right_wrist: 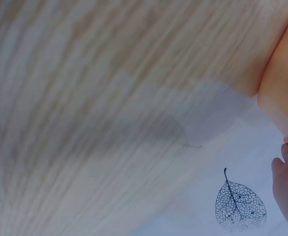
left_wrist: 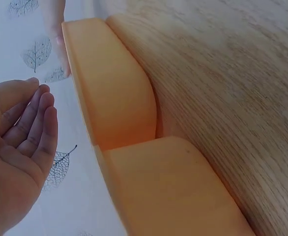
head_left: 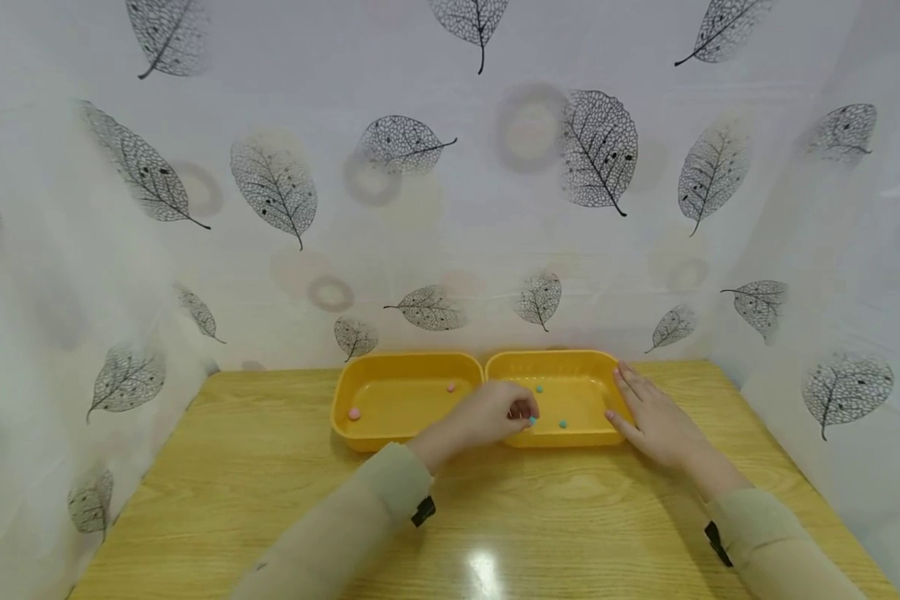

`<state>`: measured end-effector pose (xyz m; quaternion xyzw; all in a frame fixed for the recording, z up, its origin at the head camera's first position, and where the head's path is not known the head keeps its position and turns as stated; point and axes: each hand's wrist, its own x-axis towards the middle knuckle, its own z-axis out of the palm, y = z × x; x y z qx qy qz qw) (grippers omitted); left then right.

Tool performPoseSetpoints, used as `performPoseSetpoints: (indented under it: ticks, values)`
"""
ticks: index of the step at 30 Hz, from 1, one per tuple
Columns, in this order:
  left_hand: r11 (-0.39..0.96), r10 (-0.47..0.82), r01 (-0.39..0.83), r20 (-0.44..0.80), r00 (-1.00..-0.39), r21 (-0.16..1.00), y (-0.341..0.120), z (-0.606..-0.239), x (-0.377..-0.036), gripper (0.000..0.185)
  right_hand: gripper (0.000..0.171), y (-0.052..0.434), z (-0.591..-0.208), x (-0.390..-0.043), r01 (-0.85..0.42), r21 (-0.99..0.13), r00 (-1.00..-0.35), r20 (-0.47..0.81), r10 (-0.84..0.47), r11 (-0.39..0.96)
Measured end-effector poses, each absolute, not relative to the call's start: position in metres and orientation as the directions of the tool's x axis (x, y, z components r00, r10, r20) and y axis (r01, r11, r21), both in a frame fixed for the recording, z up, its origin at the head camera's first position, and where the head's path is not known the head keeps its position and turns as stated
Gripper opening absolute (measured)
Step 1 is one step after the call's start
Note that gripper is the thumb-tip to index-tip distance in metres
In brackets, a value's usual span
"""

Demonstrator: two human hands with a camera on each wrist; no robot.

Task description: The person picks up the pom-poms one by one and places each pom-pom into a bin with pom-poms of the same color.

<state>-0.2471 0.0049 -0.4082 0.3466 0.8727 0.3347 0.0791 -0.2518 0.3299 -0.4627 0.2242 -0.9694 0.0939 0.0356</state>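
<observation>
Two yellow trays stand side by side, the left tray [head_left: 412, 439] and the right tray [head_left: 570, 439]. My left hand [head_left: 487, 412] reaches over the near left part of the right tray, pinching a small teal ball [head_left: 532, 421] at thumb and fingertips. In the left wrist view, that hand's [left_wrist: 21, 142] thumb meets the index finger; the ball is hidden there. Two more teal balls, one farther back [head_left: 539, 389] and one nearer [head_left: 563, 424], lie in the right tray. With fingers extended, my right hand [head_left: 663, 421] rests against this tray's right rim.
A large pink ball [head_left: 354, 413] and a smaller pink ball [head_left: 451, 387] lie in the left tray. Both trays stand at the back of a wooden table [head_left: 555, 517]. Behind and beside it hangs a white leaf-print curtain [head_left: 450, 208].
</observation>
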Motion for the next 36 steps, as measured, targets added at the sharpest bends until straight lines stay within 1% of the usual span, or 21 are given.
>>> performPoseSetpoints:
  ticks: [7,12,23,29,36]
  values:
    - [0.567,0.612,0.503,0.075,-0.787,0.652,0.008,-0.412,-0.26,0.009,0.079,0.33,-0.461,-0.252,-0.444,-0.165,-0.895,0.122,-0.429,0.881]
    - [0.587,0.595,0.479,0.054,-0.802,0.653,0.01,-0.414,-0.265,0.009,0.079,0.331,-0.462,-0.253,-0.44,-0.158,-0.897,0.122,-0.425,0.884]
    - [0.595,0.565,0.444,0.044,-0.824,0.669,0.014,-0.421,-0.271,0.006,0.079,0.329,-0.46,-0.252,-0.442,-0.155,-0.896,0.116,-0.428,0.884]
    - [0.602,0.552,0.431,0.039,-0.833,0.672,0.014,-0.424,-0.273,0.007,0.079,0.327,-0.459,-0.249,-0.444,-0.149,-0.895,0.119,-0.43,0.883]
    - [0.592,0.555,0.433,0.046,-0.83,0.68,0.014,-0.431,-0.276,0.004,0.079,0.328,-0.461,-0.25,-0.444,-0.151,-0.895,0.125,-0.429,0.883]
